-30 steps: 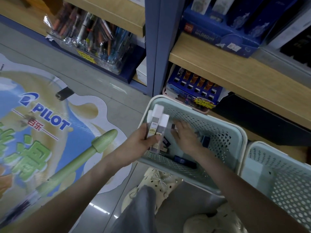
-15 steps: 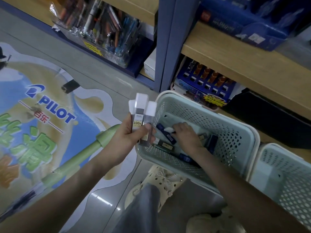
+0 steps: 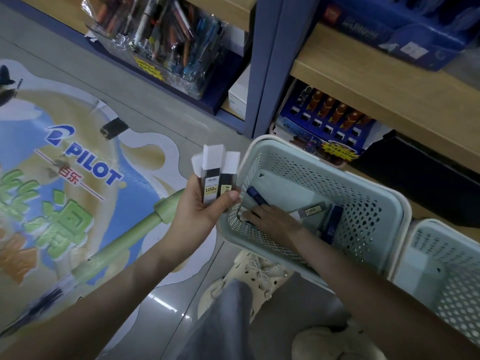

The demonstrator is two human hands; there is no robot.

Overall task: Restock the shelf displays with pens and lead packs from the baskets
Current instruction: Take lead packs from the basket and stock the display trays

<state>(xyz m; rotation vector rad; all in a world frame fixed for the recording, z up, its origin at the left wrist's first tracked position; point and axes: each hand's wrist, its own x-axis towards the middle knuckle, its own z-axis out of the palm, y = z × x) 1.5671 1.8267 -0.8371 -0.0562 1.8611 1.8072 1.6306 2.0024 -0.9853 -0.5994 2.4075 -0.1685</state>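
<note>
My left hand (image 3: 200,209) holds a fan of three lead packs (image 3: 217,175), black with white caps, just left of the pale green perforated basket (image 3: 374,203). My right hand (image 3: 272,219) is down inside that basket at its near left corner, fingers closing on a white-capped pack; whether it is gripped I cannot tell. A blue pack (image 3: 255,196) lies just above the fingers. More packs, a grey one (image 3: 311,210) and a dark blue one (image 3: 332,222), rest on the basket floor.
A second green basket (image 3: 446,271) stands to the right. Wooden shelves (image 3: 376,81) carry blue display boxes (image 3: 324,126) and a clear tray of pens (image 3: 166,42). A blue-grey upright (image 3: 267,66) divides the shelf bays. My shoes (image 3: 249,279) and a Pilot floor sticker (image 3: 78,178) lie below.
My left hand has lifted the lead packs out to the left of the basket rim. My right hand has slid toward the basket's near left corner onto a pack.
</note>
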